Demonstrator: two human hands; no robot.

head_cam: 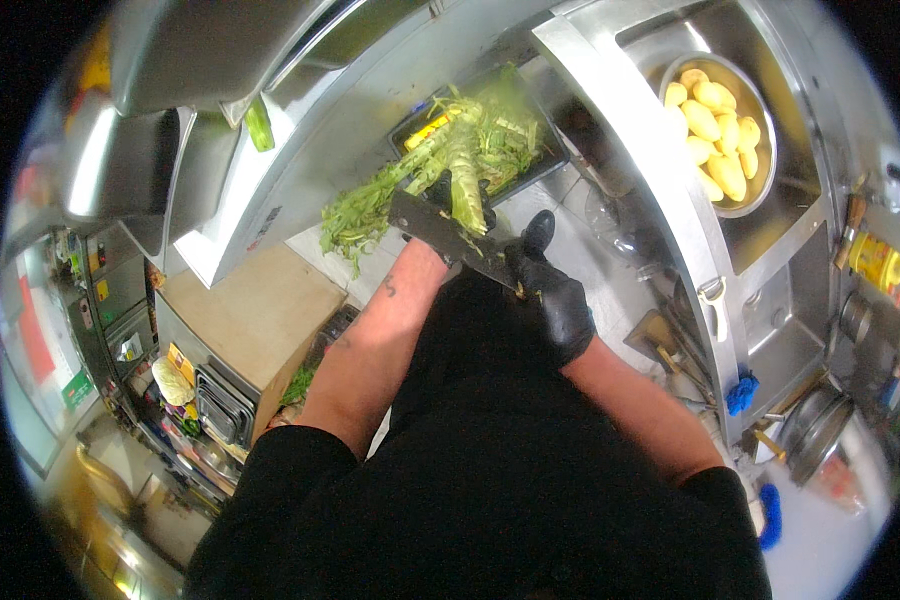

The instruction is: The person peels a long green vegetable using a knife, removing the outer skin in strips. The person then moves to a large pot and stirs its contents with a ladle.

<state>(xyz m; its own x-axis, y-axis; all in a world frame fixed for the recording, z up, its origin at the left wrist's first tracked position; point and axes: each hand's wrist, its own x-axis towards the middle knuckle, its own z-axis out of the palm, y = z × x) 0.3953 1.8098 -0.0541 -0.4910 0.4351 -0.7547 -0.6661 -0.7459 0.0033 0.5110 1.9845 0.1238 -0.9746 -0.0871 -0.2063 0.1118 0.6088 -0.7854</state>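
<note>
A stem lettuce [465,176] with a pale, ridged green stalk is gripped in my left hand [441,189], which wears a black glove and is partly hidden. My right hand [559,307], also black-gloved, holds a cleaver [450,232]. Its broad dark blade slants across in front of my left wrist, close to the stalk's near end; contact cannot be made out. Bits of green cling to the blade. Below the stalk, a black crate [559,163] on the floor contains leafy green trimmings [514,135]. More leaves [360,214] hang off to the left.
On the right, a steel bowl [772,142] of peeled potatoes [720,127] stands in a steel sink [802,195]. A white peeler [715,300] lies on the sink's rim. A green stalk piece [259,126] pokes over the counter edge at upper left. Stacked trays [225,409] stand lower left.
</note>
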